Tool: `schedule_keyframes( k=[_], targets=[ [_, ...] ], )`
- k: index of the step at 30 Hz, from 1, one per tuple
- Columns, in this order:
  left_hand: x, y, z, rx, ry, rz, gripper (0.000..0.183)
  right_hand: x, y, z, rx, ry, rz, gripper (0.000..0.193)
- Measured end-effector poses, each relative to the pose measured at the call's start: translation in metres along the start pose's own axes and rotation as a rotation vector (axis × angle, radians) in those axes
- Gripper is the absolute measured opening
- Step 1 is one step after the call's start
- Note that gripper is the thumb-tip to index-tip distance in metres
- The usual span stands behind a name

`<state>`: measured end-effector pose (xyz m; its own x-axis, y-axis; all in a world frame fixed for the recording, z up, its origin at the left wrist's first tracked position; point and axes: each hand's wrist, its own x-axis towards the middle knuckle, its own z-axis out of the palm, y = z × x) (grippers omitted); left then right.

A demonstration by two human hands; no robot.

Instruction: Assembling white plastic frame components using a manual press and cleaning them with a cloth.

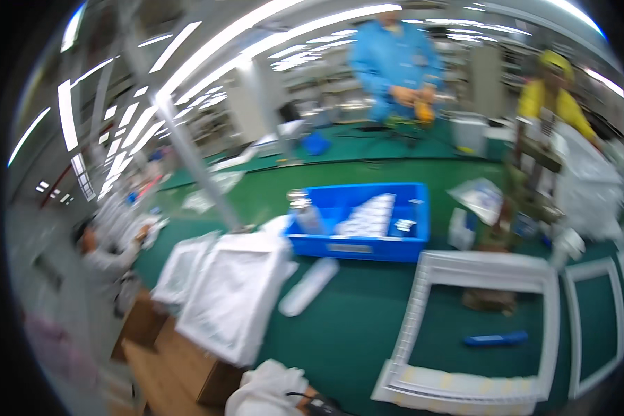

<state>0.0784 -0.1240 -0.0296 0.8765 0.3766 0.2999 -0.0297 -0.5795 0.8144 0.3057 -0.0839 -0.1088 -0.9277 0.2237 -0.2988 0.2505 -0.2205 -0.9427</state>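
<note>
A white sleeve with a dark strapped device at its cuff comes in at the lower edge; only a sliver of my left hand [304, 401] shows there, its fingers hidden. My right hand is out of view. To the right of the sleeve, a white rectangular frame [549, 326] lies flat on the green bench. Inside its opening are a blue marker pen [496, 338] and a brown block [490, 300]. A strip with yellowish patches [457, 383] runs along the frame's near side. Left of my hand stand white frames wrapped in clear film [232, 295].
A blue bin [360, 247] holds a bottle, a white printed sheet and small parts. A translucent oblong piece [308, 287] lies before it. Cardboard boxes [180, 357] stand at the bench's left edge. Another frame [570, 326] and a brown metal fixture [534, 166] are rightward. People work beyond.
</note>
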Motion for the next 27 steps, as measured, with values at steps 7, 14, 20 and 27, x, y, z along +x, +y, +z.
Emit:
schedule_keyframes(
  k=[7, 14, 20, 27],
  targets=[
    [0.016, 0.016, -0.035, 0.055, -0.125, -0.033, 0.018, -0.014, -0.005, 0.028, -0.058, -0.078, -0.259, 0.024],
    [0.047, 0.062, -0.147, 0.158, 0.542, -0.502, 0.026, -0.028, -0.007, 0.036, -0.039, -0.075, -0.250, 0.026],
    [0.088, -0.051, -0.244, 0.518, 0.831, -0.641, 0.016, -0.023, 0.008, 0.045, -0.072, -0.055, -0.288, 0.026],
    [0.104, -0.129, -0.265, 0.645, 0.825, -0.604, 0.016, -0.031, 0.010, 0.040, -0.040, 0.006, -0.372, 0.024]
  ],
)
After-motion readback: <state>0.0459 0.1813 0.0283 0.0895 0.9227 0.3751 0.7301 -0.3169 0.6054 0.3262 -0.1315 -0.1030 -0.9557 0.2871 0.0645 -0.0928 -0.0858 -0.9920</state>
